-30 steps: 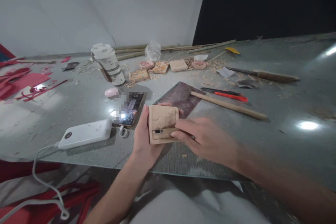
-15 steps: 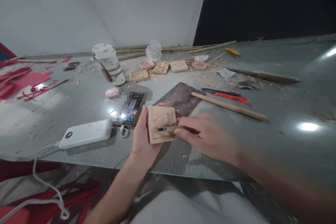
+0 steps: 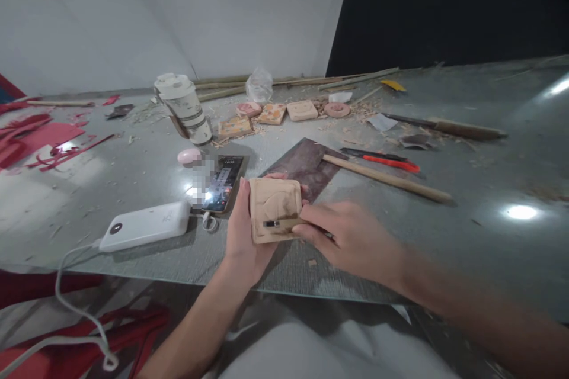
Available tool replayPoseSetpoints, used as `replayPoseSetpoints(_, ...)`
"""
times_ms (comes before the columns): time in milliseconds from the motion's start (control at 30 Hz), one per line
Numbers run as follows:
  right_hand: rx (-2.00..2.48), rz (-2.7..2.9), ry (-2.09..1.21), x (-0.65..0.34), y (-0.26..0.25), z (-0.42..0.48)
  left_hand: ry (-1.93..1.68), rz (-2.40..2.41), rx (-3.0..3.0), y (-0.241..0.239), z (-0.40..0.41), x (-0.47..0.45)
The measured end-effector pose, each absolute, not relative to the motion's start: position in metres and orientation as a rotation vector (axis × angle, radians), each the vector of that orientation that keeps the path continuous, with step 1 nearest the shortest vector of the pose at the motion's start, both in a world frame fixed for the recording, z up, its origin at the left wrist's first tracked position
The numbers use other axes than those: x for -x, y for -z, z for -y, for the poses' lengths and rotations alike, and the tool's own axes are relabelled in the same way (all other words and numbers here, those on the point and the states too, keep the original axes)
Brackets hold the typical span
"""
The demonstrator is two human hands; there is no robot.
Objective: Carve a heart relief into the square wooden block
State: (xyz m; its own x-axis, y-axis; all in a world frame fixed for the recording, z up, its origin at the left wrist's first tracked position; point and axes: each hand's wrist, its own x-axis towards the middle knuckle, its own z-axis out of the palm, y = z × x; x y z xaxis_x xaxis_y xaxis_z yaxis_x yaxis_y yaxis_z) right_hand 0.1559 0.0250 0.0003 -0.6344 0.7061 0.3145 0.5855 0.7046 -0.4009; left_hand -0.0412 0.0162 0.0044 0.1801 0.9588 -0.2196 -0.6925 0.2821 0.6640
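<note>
My left hand is wrapped round the left side and underside of a square, pale wooden block, holding it above the table edge. The block's face has a raised border and a carved rounded shape. In my right hand is a carving chisel, its handle mostly covered by my fingers. Its short metal blade lies against the lower part of the carved face, pointing left. The fingertips of my right hand are close to the block's right edge.
A phone and a white power bank lie left of my hands. Behind stand a paper cup and several carved pieces among shavings. To the right are a wooden stick, a red cutter and a file.
The chisel blade has shifted slightly down and left across the block's face, with my right hand. The block is tilted a little differently in my left hand.
</note>
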Motion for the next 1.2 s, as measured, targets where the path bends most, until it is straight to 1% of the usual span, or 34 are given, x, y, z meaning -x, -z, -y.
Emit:
replayPoseSetpoints(200, 0.906, 2.497, -0.118, -0.1563, 0.0012, -0.0243, -1.192, -0.695, -0.463, -0.0049, -0.0144, 0.0414)
replayPoseSetpoints(400, 0.951, 2.443, -0.302, -0.1526, 0.0035, -0.0234, -1.245, -0.699, -0.466, -0.0073, -0.0160, 0.0395)
replayPoseSetpoints(633, 0.871, 2.450, -0.092, -0.1517, 0.0022, -0.0227, -1.211, -0.676, -0.467, -0.0067, -0.0147, 0.0409)
replayPoseSetpoints(833, 0.936, 2.439, -0.337, -0.1495, 0.0033, -0.0224, -1.265, -0.687, -0.479, -0.0072, -0.0153, 0.0390)
replayPoseSetpoints(967, 0.887, 2.431, -0.111, -0.1496, 0.0035, -0.0216, -1.254, -0.692, -0.501, -0.0063, -0.0146, 0.0391)
replayPoseSetpoints(1033, 0.866, 2.437, -0.056, -0.1498, 0.0039, -0.0219, -1.251, -0.694, -0.500, -0.0054, -0.0143, 0.0394)
replayPoseSetpoints(1200, 0.919, 2.439, -0.288, -0.1482, 0.0076, -0.0234, -1.267, -0.705, -0.481, -0.0039, -0.0155, 0.0395)
